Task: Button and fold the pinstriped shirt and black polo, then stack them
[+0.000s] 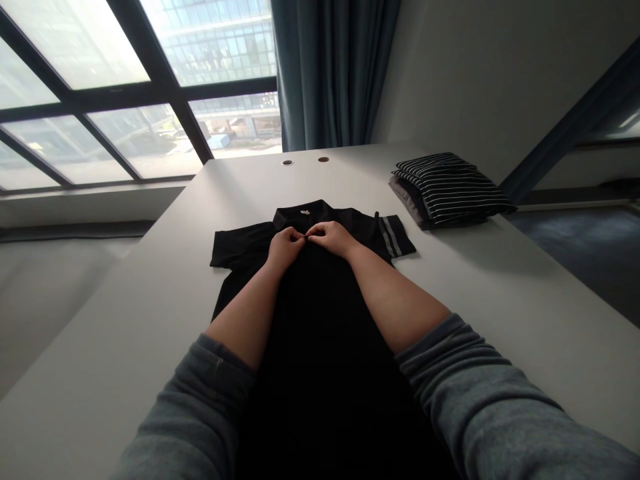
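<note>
A black short-sleeved shirt [320, 293] with a collar lies spread flat, its collar end away from me. Two grey bands cross the sleeve on the right. Just below the collar, my left hand [287, 248] pinches the shirt's front with thumb and forefinger. Fingertip to fingertip with it, my right hand [330, 236] pinches the same spot. Whatever small detail lies between the fingertips is too dark to make out. A pale label shows inside the collar.
The shirt lies on a white table [150, 320]. At its back right sits a stack of folded clothes [450, 190], striped black and white on top. Two round cable holes are near the far edge. Beyond stand a blue curtain [335, 73] and a window [220, 40].
</note>
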The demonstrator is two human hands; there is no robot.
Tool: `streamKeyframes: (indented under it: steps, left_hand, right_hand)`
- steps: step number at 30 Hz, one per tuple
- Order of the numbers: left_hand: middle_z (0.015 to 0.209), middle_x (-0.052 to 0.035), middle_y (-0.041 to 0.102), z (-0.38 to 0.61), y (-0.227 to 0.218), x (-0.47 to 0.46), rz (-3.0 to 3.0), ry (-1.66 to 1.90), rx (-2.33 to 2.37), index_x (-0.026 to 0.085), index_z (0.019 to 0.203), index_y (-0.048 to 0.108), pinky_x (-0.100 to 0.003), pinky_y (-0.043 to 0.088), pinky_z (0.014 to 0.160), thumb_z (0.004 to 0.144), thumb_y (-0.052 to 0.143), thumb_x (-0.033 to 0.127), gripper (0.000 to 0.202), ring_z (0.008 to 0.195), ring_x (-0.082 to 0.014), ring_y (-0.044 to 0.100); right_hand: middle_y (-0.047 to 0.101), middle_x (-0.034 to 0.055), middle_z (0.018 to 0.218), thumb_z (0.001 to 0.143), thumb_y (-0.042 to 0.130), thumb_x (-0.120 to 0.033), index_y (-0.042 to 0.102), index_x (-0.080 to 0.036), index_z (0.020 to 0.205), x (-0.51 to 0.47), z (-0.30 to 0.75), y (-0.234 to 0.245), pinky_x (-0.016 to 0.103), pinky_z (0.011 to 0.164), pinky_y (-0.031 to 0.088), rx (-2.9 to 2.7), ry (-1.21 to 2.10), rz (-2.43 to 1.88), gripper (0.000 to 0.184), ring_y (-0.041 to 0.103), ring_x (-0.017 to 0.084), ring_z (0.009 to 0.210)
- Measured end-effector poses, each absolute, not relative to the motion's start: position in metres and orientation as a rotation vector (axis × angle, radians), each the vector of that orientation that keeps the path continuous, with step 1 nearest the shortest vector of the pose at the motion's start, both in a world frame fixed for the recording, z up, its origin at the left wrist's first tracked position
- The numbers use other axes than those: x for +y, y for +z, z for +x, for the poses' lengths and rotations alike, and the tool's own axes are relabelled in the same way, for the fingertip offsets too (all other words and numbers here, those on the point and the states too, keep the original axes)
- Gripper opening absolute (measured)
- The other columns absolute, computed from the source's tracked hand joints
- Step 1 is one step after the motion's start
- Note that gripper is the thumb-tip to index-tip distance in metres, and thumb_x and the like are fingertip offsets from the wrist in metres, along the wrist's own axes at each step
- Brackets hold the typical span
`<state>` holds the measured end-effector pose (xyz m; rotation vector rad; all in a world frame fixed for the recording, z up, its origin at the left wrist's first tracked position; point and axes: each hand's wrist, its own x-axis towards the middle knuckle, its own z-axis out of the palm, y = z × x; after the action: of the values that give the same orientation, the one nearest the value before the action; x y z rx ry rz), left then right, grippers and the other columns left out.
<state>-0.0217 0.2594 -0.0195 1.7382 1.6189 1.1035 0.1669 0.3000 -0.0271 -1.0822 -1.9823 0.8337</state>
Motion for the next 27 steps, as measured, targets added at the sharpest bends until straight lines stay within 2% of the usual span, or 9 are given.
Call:
streamKeyframes:
  steps: [6,11,14,18,22,27]
  left_hand:
    - [0.095,-0.0042,0.08,-0.026,-0.021,0.261,1.662,1.141,1.475,0.02,0.072,0.067,-0.03,0.052,0.076,0.076,0.073,0.026,0.01,0.087,-0.021,0.072]
    - [0.094,-0.0048,0.079,-0.03,-0.022,0.262,1.685,1.112,1.409,0.02,0.071,0.065,-0.031,0.053,0.077,0.076,0.073,0.026,0.011,0.085,-0.0207,0.072]
    - [0.089,-0.0026,0.077,-0.03,-0.022,0.262,1.762,1.091,1.483,0.02,0.078,0.07,-0.031,0.05,0.075,0.077,0.075,0.026,0.008,0.081,-0.0194,0.07]
    - [0.085,-0.0005,0.076,-0.027,-0.019,0.259,1.846,1.049,1.581,0.024,0.091,0.077,-0.031,0.048,0.075,0.079,0.077,0.029,0.013,0.081,-0.0194,0.069]
    - [0.083,-0.001,0.077,-0.024,-0.012,0.256,1.88,1.002,1.619,0.023,0.083,0.077,-0.031,0.048,0.074,0.083,0.073,0.026,0.005,0.078,-0.0196,0.069]
    - [0.083,-0.0012,0.077,-0.024,-0.009,0.255,1.871,1.017,1.633,0.022,0.082,0.076,-0.03,0.048,0.072,0.084,0.07,0.023,0.006,0.08,-0.0199,0.069]
  right_hand:
    - [0.076,0.0029,0.083,0.084,0.073,-0.025,0.081,-0.017,0.092,0.299,0.169,-0.023,0.028,0.077,0.05,-1.996,0.842,-1.084,0.015,0.066,0.016,0.077]
    - [0.077,0.0035,0.088,0.086,0.069,-0.023,0.08,-0.016,0.093,0.299,0.17,-0.023,0.028,0.079,0.05,-2.007,0.907,-1.05,0.015,0.067,0.017,0.081]
    - [0.076,0.0036,0.09,0.087,0.067,-0.02,0.079,-0.016,0.093,0.3,0.169,-0.025,0.027,0.077,0.049,-2.04,0.846,-1.056,0.014,0.066,0.017,0.082]
    - [0.075,0.0044,0.09,0.088,0.067,-0.02,0.078,-0.015,0.092,0.301,0.166,-0.027,0.027,0.077,0.048,-2.062,0.756,-1.099,0.013,0.065,0.016,0.081]
    - [0.075,0.0055,0.091,0.088,0.067,-0.019,0.078,-0.015,0.089,0.301,0.164,-0.027,0.028,0.08,0.048,-2.093,0.688,-1.091,0.011,0.065,0.017,0.082]
    - [0.076,0.0052,0.095,0.087,0.068,-0.018,0.078,-0.016,0.093,0.299,0.166,-0.024,0.028,0.083,0.049,-2.095,0.703,-1.063,0.012,0.067,0.017,0.087]
